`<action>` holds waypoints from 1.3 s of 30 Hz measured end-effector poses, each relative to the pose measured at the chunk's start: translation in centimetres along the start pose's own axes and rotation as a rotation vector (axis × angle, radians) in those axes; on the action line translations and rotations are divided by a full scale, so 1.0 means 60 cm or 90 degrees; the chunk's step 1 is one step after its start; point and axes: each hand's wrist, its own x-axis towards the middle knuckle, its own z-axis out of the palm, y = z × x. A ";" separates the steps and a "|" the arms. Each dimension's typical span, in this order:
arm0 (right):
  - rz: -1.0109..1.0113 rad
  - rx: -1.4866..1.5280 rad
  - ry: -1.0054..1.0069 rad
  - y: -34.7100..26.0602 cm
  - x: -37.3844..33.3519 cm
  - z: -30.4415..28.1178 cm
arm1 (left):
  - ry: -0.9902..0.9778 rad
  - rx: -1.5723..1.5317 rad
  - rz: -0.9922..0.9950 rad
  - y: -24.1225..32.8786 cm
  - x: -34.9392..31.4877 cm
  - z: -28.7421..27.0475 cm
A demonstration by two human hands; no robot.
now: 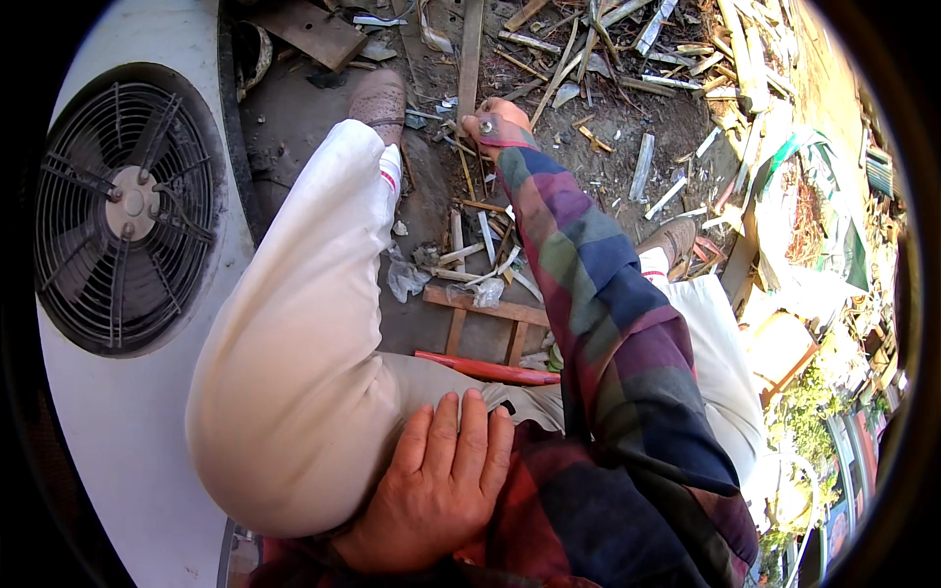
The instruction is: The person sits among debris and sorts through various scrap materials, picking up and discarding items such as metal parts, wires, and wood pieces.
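My left hand [436,480] lies flat on my lap, its fingers stretched out and slightly spread, holding nothing. Out in front, my right hand [497,124] reaches toward the ground with curled fingers. It closes around the near end of a long wooden strip [472,54], which runs away from me; part of the grip is hidden by the hand itself. A plaid sleeve [598,265] covers the right arm. Beneath the hand lie thin wood slivers [461,230] and crumpled clear plastic [405,274].
On the left stands a pale metal casing with a round fan grille [127,211]. Scrap wood [642,167] litters the dirt ahead and right. A wooden frame [490,309] and a red bar [485,367] lie between my legs. A brown board [309,29] is at the far left.
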 end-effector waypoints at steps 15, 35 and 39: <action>0.008 0.143 -0.476 0.230 -0.265 -0.030 | 0.041 -0.002 0.034 -0.015 -0.029 0.019; 0.000 -0.171 0.062 0.012 -0.038 0.028 | 0.029 0.007 0.000 -0.011 -0.019 0.011; -0.069 -0.178 -0.019 0.013 -0.037 0.016 | 0.030 0.000 -0.014 -0.010 -0.019 0.008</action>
